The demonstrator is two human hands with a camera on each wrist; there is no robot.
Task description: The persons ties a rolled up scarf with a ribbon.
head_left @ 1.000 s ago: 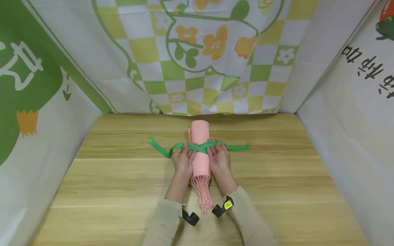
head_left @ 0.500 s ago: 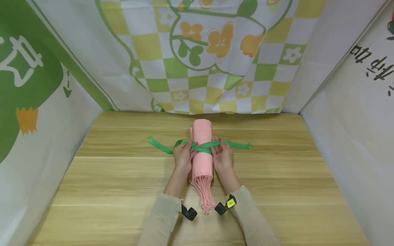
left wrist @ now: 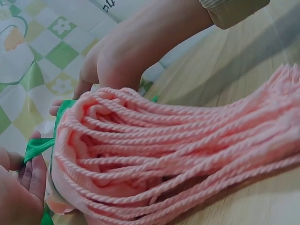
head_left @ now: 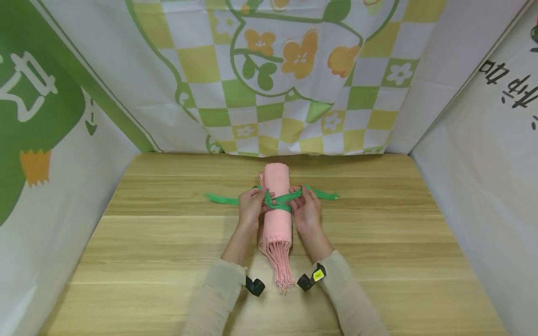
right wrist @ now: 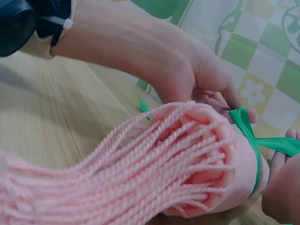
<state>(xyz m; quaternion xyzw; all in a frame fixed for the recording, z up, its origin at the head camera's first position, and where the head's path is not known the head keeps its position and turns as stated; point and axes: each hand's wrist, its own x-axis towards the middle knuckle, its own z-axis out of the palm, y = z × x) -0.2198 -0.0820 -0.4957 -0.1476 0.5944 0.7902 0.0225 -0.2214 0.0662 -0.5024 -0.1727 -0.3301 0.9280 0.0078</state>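
A rolled pink scarf lies lengthwise on the table, its twisted fringe pointing toward the person. Around its middle runs a green ribbon, whose two strands cross on top of the roll. On the scarf's left side, the left hand pinches one strand between thumb and fingers. Opposite it, the right hand pinches the other strand, palm turned up. Loose ribbon tails stretch out past both hands onto the table. The ribbon beneath the roll is hidden.
The wooden table extends on every side of the scarf. A checked, flowered cloth hangs along its back edge. Printed white panels close in the left and right sides. Each sleeve cuff carries a black wrist camera.
The left hand has drawn its strand up and around at the crossing, which now looks more twisted. Both ribbon tails have been pulled slightly inward. The right hand has shifted a little to the right.
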